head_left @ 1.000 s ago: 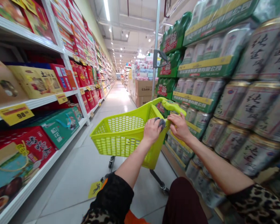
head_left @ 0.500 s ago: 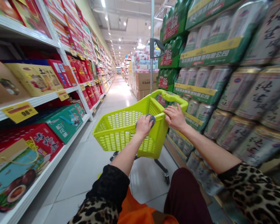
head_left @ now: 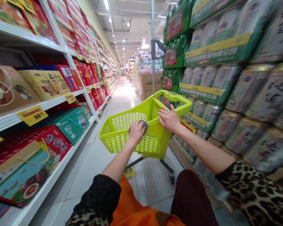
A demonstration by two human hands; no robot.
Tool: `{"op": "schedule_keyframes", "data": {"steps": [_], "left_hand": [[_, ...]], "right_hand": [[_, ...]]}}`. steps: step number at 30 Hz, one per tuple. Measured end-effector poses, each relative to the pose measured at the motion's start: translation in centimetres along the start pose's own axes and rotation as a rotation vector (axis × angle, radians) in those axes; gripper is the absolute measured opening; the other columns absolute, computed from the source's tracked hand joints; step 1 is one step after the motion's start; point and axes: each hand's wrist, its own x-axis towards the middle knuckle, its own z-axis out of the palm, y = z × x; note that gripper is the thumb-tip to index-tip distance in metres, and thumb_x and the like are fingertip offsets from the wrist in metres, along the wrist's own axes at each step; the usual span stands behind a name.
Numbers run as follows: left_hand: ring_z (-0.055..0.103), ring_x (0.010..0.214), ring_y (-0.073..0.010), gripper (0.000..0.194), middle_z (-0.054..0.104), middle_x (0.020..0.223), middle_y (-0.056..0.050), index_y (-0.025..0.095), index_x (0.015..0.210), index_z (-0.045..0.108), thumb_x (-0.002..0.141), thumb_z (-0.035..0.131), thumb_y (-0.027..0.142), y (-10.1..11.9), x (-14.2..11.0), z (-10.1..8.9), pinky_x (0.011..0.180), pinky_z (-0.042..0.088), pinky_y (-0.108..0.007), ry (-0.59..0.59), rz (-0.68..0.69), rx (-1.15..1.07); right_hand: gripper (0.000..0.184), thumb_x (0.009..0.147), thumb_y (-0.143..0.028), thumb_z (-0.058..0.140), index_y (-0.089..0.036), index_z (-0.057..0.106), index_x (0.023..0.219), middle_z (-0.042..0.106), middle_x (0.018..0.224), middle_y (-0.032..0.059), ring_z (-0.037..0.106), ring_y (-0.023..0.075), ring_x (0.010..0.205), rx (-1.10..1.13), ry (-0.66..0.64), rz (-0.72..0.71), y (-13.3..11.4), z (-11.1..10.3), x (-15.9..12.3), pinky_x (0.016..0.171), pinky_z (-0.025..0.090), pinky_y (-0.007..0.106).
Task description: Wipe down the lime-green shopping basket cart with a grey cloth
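Note:
A lime-green plastic shopping cart (head_left: 153, 147) with a perforated basket stands in front of me on small wheels. My left hand (head_left: 136, 131) presses a grey cloth (head_left: 143, 125) onto the basket's near rim, and the cloth bunches out under the fingers. My right hand (head_left: 169, 119) grips the rim on the right side of the basket, close to the raised handle (head_left: 179, 99). Inside, the basket holds nothing that I can see.
A white shelf unit (head_left: 80, 94) packed with gift boxes runs along the left. Stacked green-wrapped cases of cans (head_left: 257, 94) tower on the right. Cardboard cartons (head_left: 148, 82) and a metal pole (head_left: 152, 31) stand ahead, and a tiled aisle floor (head_left: 89, 166) stretches between.
My left hand has slid leftward along the rim with the cloth. My right hand has shifted left too. The aisle view has moved forward slightly.

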Motion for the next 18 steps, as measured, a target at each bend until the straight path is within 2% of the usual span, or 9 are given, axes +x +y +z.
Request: {"op": "schedule_keyframes", "data": {"steps": [3,5,8,12,14,16,18], "left_hand": [[0.048,0.103,-0.0233,0.031,0.055,0.112,-0.013,0.015,0.11,0.054,0.083,0.046,0.027,2.0,1.2,0.9,0.091,0.039,-0.039,0.026,0.039,-0.024],[0.048,0.103,-0.0231,0.03,0.055,0.112,-0.013,0.015,0.11,0.055,0.083,0.047,0.026,1.2,0.9,0.9,0.091,0.039,-0.038,0.025,0.064,-0.014],[0.049,0.102,-0.023,0.028,0.056,0.11,-0.012,0.015,0.107,0.056,0.083,0.046,0.026,-2.8,-1.0,0.3,0.091,0.04,-0.037,0.018,0.058,0.034],[0.048,0.103,-0.0241,0.028,0.056,0.109,-0.012,0.016,0.104,0.058,0.084,0.042,0.029,-9.6,-4.6,-1.4,0.092,0.04,-0.039,0.05,-0.022,0.114],[0.048,0.104,-0.0247,0.029,0.055,0.109,-0.012,0.016,0.103,0.058,0.084,0.041,0.03,-12.2,-6.0,-2.2,0.093,0.039,-0.04,0.081,-0.089,0.141],[0.048,0.103,-0.0252,0.03,0.056,0.107,-0.012,0.016,0.103,0.057,0.084,0.04,0.031,-13.6,-6.7,-2.7,0.092,0.039,-0.041,0.115,-0.154,0.149],[0.048,0.101,-0.0261,0.03,0.056,0.105,-0.013,0.015,0.102,0.057,0.084,0.038,0.031,-13.3,-6.5,-2.7,0.09,0.04,-0.044,0.131,-0.186,0.13]], "right_hand": [[0.032,0.083,-0.023,0.042,-0.015,0.061,0.107,0.061,0.114,0.009,0.046,0.0257,0.116,0.004,-0.079,-0.052,-1.3,0.6,-0.3,0.108,0.01,0.053],[0.035,0.082,-0.021,0.044,-0.015,0.058,0.113,0.058,0.119,0.009,0.045,0.0256,0.118,0.0,-0.114,-0.087,-1.2,1.0,-1.0,0.108,0.01,0.052],[0.042,0.079,-0.018,0.047,-0.015,0.053,0.12,0.053,0.126,0.0092,0.041,0.0251,0.121,0.001,-0.126,-0.13,-0.4,1.3,-1.9,0.108,0.01,0.051],[0.043,0.078,-0.018,0.047,-0.015,0.053,0.12,0.053,0.126,0.0095,0.041,0.0249,0.122,0.013,-0.111,-0.13,0.1,1.3,-2.2,0.108,0.009,0.051],[0.043,0.077,-0.017,0.047,-0.015,0.053,0.12,0.053,0.126,0.0094,0.041,0.0249,0.122,0.019,-0.111,-0.133,0.0,1.2,-2.1,0.109,0.008,0.051],[0.043,0.077,-0.017,0.047,-0.015,0.053,0.12,0.053,0.126,0.0093,0.041,0.0249,0.122,0.021,-0.115,-0.134,-0.2,1.1,-2.1,0.109,0.008,0.051],[0.043,0.077,-0.017,0.047,-0.015,0.053,0.12,0.053,0.126,0.0095,0.042,0.0252,0.121,0.018,-0.115,-0.121,-0.5,1.0,-2.1,0.108,0.008,0.052]]}}
